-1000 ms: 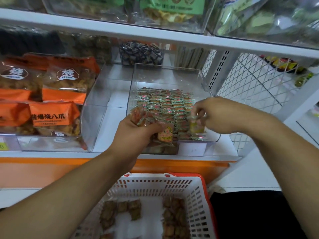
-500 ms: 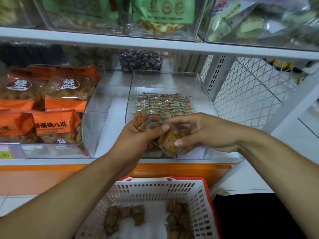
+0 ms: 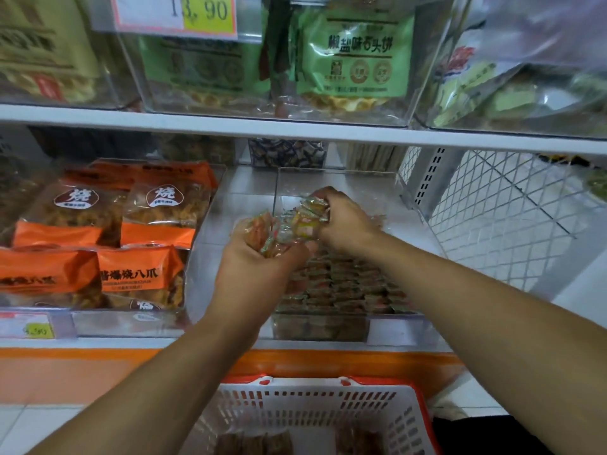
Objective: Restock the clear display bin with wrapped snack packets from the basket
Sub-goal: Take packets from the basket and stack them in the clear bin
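Head view showed my left grip [image 3: 259,257] and right grip [image 3: 341,218] each clamped on loose snack packets [image 3: 307,218] above the clear bin [image 3: 387,326]; crowded handfuls could spill outside.

The clear display bin [image 3: 407,318] sits on the shelf, its floor layered with rows of small wrapped snack packets [image 3: 345,284]; more packets [image 3: 303,221] are bunched above it; the white, red-rimmed basket [image 3: 315,408] stands below, brown packets inside.
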`<control>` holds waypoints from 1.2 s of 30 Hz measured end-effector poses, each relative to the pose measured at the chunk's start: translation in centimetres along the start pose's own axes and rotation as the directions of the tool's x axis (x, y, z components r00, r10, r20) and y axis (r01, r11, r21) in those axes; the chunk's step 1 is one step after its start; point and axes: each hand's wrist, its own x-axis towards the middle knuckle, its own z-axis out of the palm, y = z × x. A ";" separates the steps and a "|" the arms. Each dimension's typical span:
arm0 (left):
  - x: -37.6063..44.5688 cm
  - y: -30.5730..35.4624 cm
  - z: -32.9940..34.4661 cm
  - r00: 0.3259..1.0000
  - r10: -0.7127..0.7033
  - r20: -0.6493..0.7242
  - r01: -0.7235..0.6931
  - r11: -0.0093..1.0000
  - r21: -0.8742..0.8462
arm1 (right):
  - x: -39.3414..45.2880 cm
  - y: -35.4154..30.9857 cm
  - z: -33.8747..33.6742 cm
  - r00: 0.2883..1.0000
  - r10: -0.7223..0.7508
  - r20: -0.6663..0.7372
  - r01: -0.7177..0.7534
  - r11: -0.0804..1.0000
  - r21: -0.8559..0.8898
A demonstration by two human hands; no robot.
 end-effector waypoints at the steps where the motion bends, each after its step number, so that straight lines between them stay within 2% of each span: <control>1: 0.1 0.0 -0.1 1.000 -0.018 0.014 0.019 1.000 -0.013 | 1.6 -0.1 0.8 1.000 0.007 0.017 -0.006 0.999 -0.052; 4: 0.2 0.0 -0.3 0.989 -0.065 0.136 0.075 0.995 -0.066 | 5.0 -0.5 2.6 0.996 0.068 0.066 -0.064 0.996 -0.056; 6: 0.2 0.0 -0.3 0.982 -0.103 0.156 0.120 0.988 -0.100 | 6.3 -0.4 3.3 0.994 0.090 0.067 -0.091 0.996 0.000; 10: 0.5 -0.1 -0.4 0.972 -0.171 0.162 0.198 0.967 -0.162 | 6.6 0.0 3.8 0.985 0.153 -0.080 -0.144 0.984 0.109; 12: 0.5 0.0 -0.4 0.969 -0.180 0.169 0.209 0.962 -0.177 | 6.3 0.2 4.1 0.982 0.154 -0.110 -0.144 0.985 0.098; 16: 0.1 0.0 -0.3 0.967 -0.201 0.158 0.230 0.955 -0.189 | 6.0 0.0 4.1 0.991 0.133 -0.012 -0.133 0.991 -0.001; 18: 0.0 0.1 -0.3 0.965 -0.203 0.166 0.233 0.954 -0.188 | 6.0 -0.2 3.9 0.993 0.102 -0.055 -0.105 0.993 -0.045; 21: -0.1 0.3 -0.3 0.963 -0.203 0.175 0.237 0.950 -0.202 | 6.0 0.0 3.7 0.977 0.089 -0.192 -0.093 0.996 -0.015; 24: -0.1 0.2 -0.4 0.962 -0.202 0.182 0.237 0.951 -0.197 | 5.9 0.0 4.4 0.988 0.058 -0.144 -0.073 0.993 -0.098; 28: -0.3 0.2 -0.5 0.962 -0.191 0.196 0.230 0.953 -0.199 | 5.8 -0.3 5.2 0.968 0.095 -0.234 -0.094 0.995 0.014; 32: -0.4 0.4 -0.6 0.955 -0.198 0.221 0.243 0.949 -0.203 | 5.8 0.0 5.8 0.971 0.094 -0.219 -0.110 0.992 -0.062; 36: -0.5 1.3 -1.1 0.932 -0.255 0.258 0.323 0.906 -0.272 | 5.4 -0.2 5.1 0.959 0.097 -0.268 -0.099 0.995 0.006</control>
